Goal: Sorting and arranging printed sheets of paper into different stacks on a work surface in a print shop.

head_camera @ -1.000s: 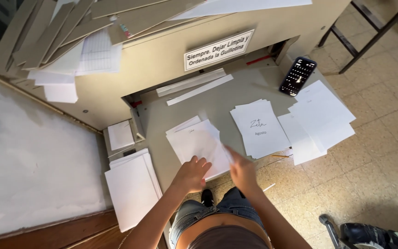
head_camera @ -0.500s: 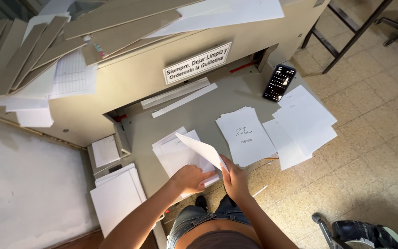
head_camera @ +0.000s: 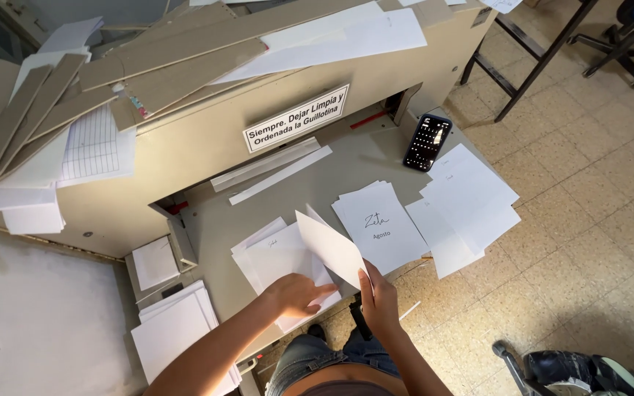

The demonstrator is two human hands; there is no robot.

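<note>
White paper filled the grey tabletop [head_camera: 346, 165] of a paper-cutting machine; the right hand [head_camera: 380, 299] pinched a single blank sheet [head_camera: 329, 248] by its near corner, thumb on top, and held it lifted and tilted, its long axis running up and away to the left from the grip; the left hand [head_camera: 296, 293] lay flat, fingers spread and pressing, on the fanned stack of sheets [head_camera: 277, 257] directly beneath and left of the raised sheet, so that hand was the nearer to the stack; just right of the grip sat a second pile topped by a printed sheet [head_camera: 379, 227], with a looser spread of sheets [head_camera: 467, 202] beyond it overhanging the edge; a dark phone [head_camera: 427, 141] lay farther back; no container was in view; cardboard strips [head_camera: 170, 55] were heaped on the machine's top.
</note>
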